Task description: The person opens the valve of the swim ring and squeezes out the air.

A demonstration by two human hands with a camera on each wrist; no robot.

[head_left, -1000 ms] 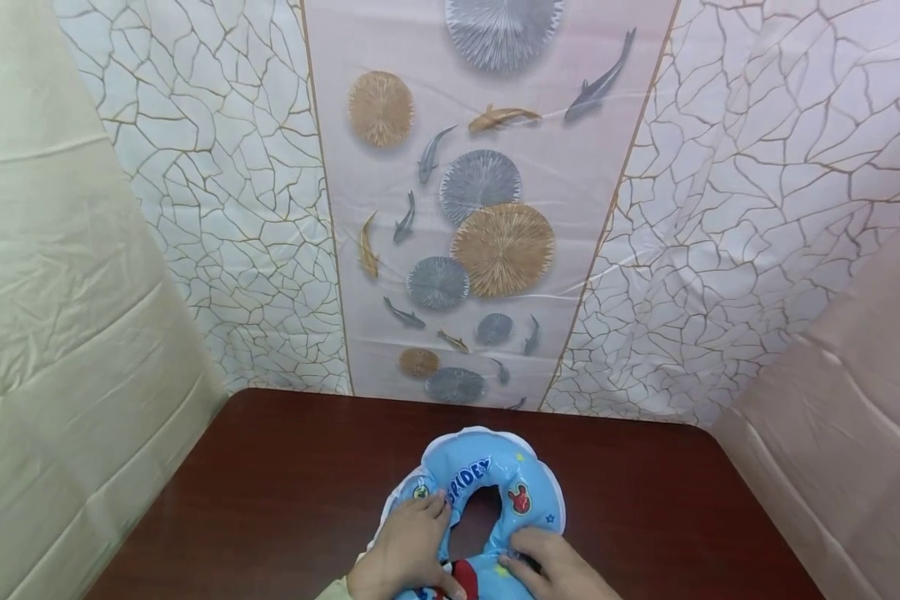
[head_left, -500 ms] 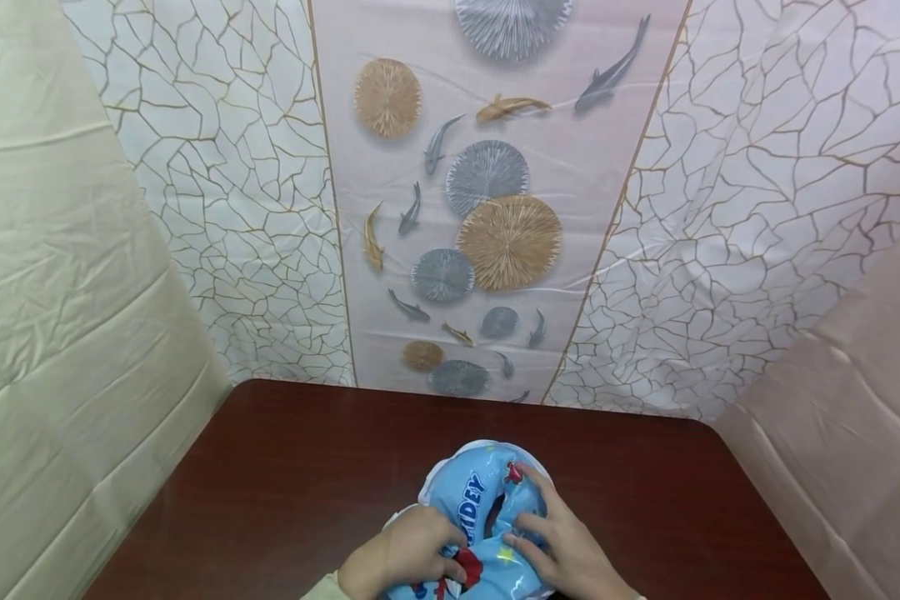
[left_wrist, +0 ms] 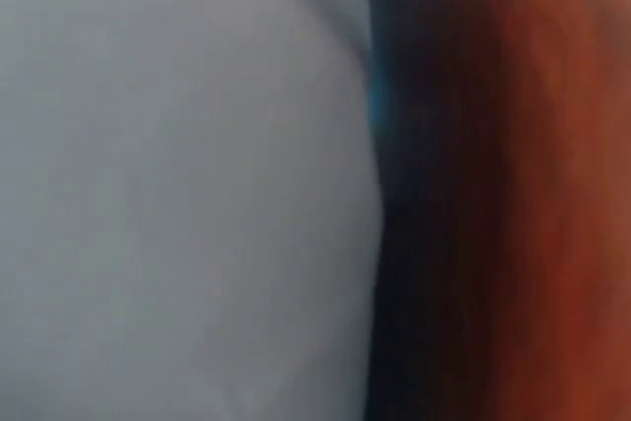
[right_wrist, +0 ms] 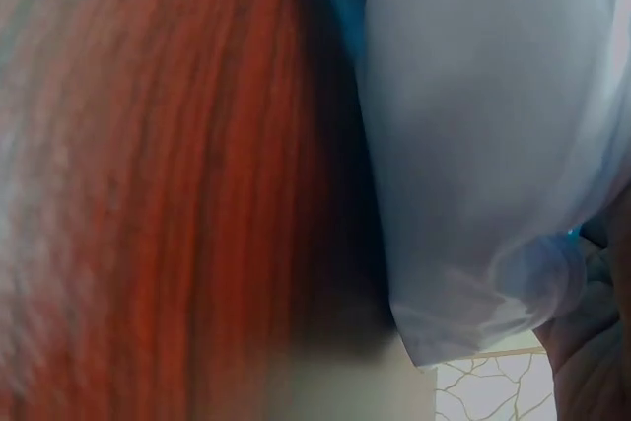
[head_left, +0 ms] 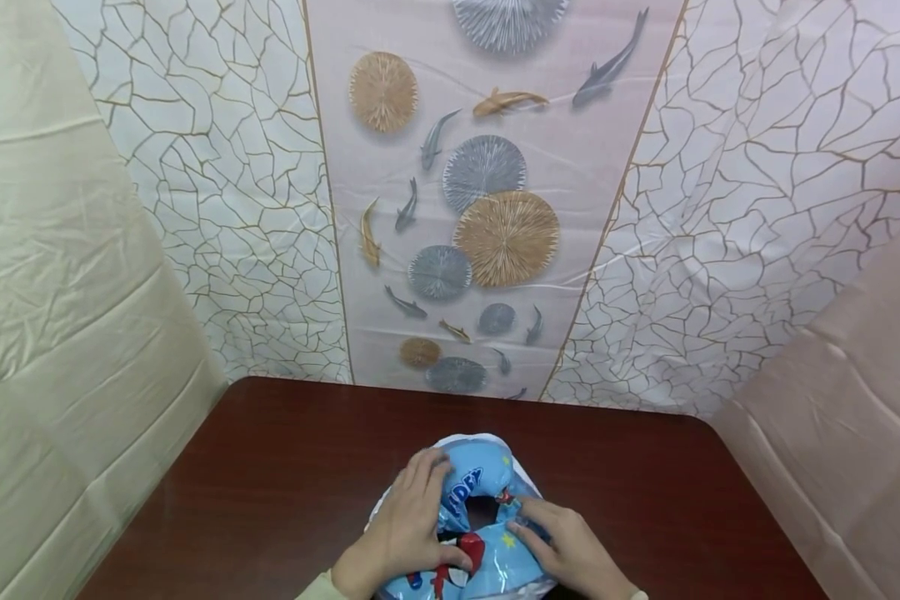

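Note:
A soft blue inflatable swim ring [head_left: 504,567] with white underside, "SPIDEY" lettering and a red cartoon figure lies near the table's front. Its hole is small and its skin is wrinkled. My left hand [head_left: 401,521] holds its left side, fingertips over the far left part and thumb on the red figure. On the right side, my right hand [head_left: 566,542] grips the edge with bent fingers. The pale underside [left_wrist: 187,184] fills much of the left wrist view, where no fingers show. In the right wrist view, part of a hand [right_wrist: 592,342] shows beside the pale underside [right_wrist: 483,145].
A dark red-brown table [head_left: 285,483] lies under the ring. Behind it hangs a patterned cloth [head_left: 450,200] with fish and round motifs. Plain cream cloth [head_left: 67,333] hangs at the left, and pinkish cloth [head_left: 840,400] at the right.
The ring's hole narrowed, then widened somewhat. My left hand moved from the red figure forward over the ring's left side. My right fingers reached up the ring, then came back lower.

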